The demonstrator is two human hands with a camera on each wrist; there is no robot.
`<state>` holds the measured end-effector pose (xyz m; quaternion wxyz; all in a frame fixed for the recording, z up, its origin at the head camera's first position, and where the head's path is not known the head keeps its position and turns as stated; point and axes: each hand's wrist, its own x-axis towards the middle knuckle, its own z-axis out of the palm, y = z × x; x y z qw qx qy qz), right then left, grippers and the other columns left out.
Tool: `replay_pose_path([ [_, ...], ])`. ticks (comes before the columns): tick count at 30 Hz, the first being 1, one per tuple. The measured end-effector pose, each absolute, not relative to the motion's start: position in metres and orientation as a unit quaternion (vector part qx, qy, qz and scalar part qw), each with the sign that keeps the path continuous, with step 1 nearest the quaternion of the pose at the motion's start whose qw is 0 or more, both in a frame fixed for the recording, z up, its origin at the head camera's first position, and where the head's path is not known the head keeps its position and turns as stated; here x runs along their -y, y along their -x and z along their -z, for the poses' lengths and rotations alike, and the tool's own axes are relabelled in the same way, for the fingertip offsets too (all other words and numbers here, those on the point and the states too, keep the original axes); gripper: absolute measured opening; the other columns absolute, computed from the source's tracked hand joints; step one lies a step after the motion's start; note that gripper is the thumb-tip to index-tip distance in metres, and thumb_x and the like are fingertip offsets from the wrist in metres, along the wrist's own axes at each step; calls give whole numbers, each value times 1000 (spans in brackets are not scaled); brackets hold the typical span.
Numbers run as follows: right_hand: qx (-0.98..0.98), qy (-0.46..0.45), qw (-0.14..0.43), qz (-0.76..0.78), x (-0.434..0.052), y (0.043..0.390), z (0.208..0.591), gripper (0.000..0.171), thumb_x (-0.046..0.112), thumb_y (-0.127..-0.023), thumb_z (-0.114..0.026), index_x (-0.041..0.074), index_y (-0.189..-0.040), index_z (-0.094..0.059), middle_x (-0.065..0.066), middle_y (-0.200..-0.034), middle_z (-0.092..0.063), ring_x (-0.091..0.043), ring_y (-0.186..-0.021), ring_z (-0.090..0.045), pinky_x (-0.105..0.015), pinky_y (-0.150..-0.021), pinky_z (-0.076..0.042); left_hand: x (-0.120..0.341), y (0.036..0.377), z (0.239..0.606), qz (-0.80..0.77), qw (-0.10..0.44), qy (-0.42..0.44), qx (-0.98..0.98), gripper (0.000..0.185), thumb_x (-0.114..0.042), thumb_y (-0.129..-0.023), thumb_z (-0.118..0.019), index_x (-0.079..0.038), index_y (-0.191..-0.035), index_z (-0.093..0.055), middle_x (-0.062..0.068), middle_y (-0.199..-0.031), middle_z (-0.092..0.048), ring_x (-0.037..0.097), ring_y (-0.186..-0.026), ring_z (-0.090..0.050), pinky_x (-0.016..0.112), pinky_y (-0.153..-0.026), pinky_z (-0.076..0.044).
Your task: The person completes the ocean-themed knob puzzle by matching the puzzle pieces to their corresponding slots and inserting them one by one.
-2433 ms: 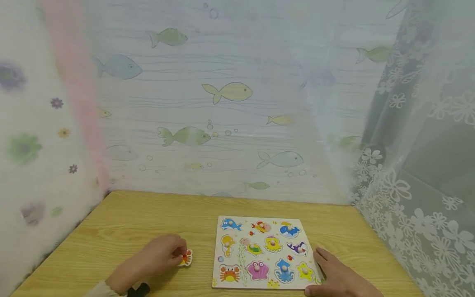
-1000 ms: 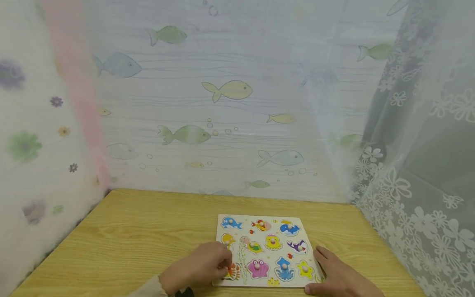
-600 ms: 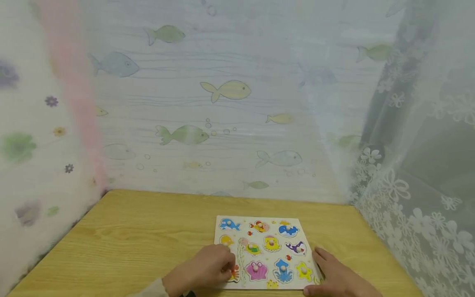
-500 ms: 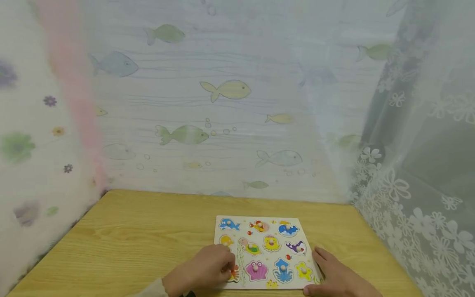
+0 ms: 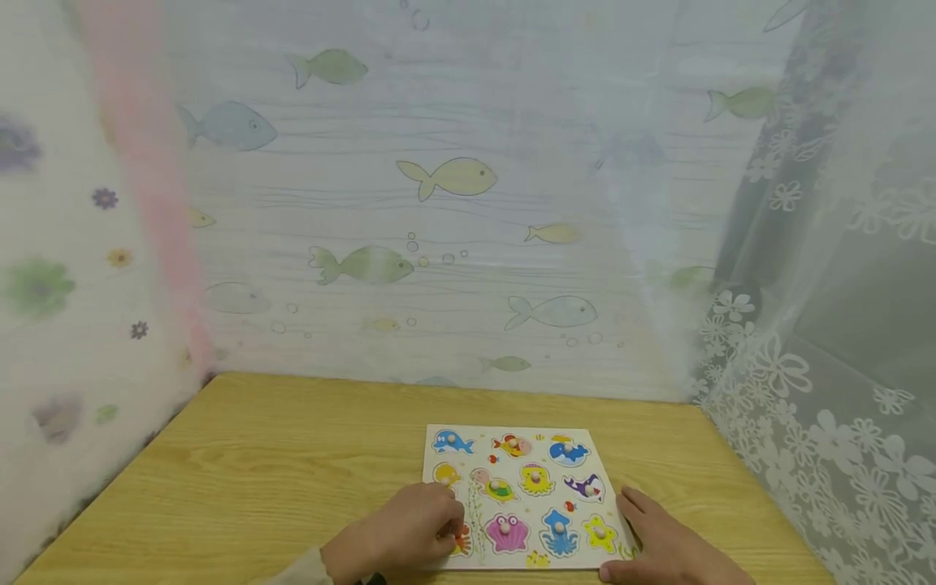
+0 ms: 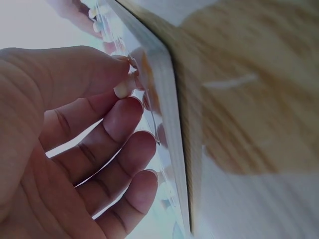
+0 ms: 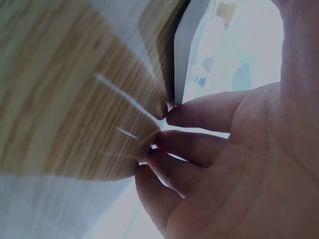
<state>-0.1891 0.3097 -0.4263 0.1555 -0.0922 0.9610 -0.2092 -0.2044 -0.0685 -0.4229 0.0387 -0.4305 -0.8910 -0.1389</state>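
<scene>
My left hand [image 5: 402, 528] is over the lower left corner of a wooden knob puzzle board [image 5: 526, 510]. In the left wrist view, thumb and index finger pinch the small round knob [image 6: 124, 88] of a crab puzzle piece. Part of the red-orange crab puzzle piece [image 5: 464, 539] shows beside the fingertips, over the crab-shaped spot; the rest is hidden by the hand. My right hand [image 5: 673, 540] rests at the board's lower right, thumb at the front corner and fingers along the right edge. The right wrist view shows those fingers [image 7: 199, 112] extended, tips down at the table.
Other knobbed sea-animal pieces sit in the board, among them a pink shell [image 5: 507, 532], a blue squid [image 5: 559, 532] and a yellow starfish [image 5: 600, 532]. The wooden table [image 5: 292, 455] ends at fish-print curtains [image 5: 453, 284] behind, with patterned cloth on both sides.
My left hand has carried the crab puzzle piece from the table left of the board rightward onto its lower left spot. Over the last half second it stays there. The right hand stays put.
</scene>
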Motion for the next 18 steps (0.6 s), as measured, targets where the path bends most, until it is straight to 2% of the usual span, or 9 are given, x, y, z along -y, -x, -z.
replay_pose_path([
  [6, -959, 106, 161, 210, -312, 191, 425, 107, 63, -72, -70, -2, -146, -31, -27, -149, -25, -48, -134, -27, -64, -97, -31, 69, 204, 423, 137, 41, 425, 894, 7, -17, -80, -69, -21, -78, -64, -15, -69, -43, -1, -62, -37, 16, -56, -33],
  [10, -957, 113, 165, 212, -314, 192, 425, 103, 61, -76, -68, -5, -146, -30, -29, -149, -25, -50, -133, -26, -64, -97, -31, 77, 202, 424, 132, 47, 399, 906, 6, -23, -81, -69, -21, -86, -65, -15, -73, -46, 1, -65, -39, 20, -60, -36],
  [16, -970, 70, 141, 187, -314, 195, 423, 102, 66, -76, -64, -8, -141, -37, -29, -145, -33, -49, -131, -32, -63, -99, -30, 113, 198, 419, 129, 67, 367, 919, 12, -24, -82, -68, -18, -92, -65, -12, -81, -53, 3, -71, -45, 28, -68, -43],
  [18, -973, 75, 123, 181, -316, 196, 420, 96, 66, -81, -59, -6, -141, -39, -26, -145, -35, -47, -131, -34, -62, -101, -29, 128, 198, 418, 127, 84, 358, 921, 13, -24, -83, -69, -17, -92, -64, -10, -82, -55, 4, -73, -48, 31, -69, -45],
])
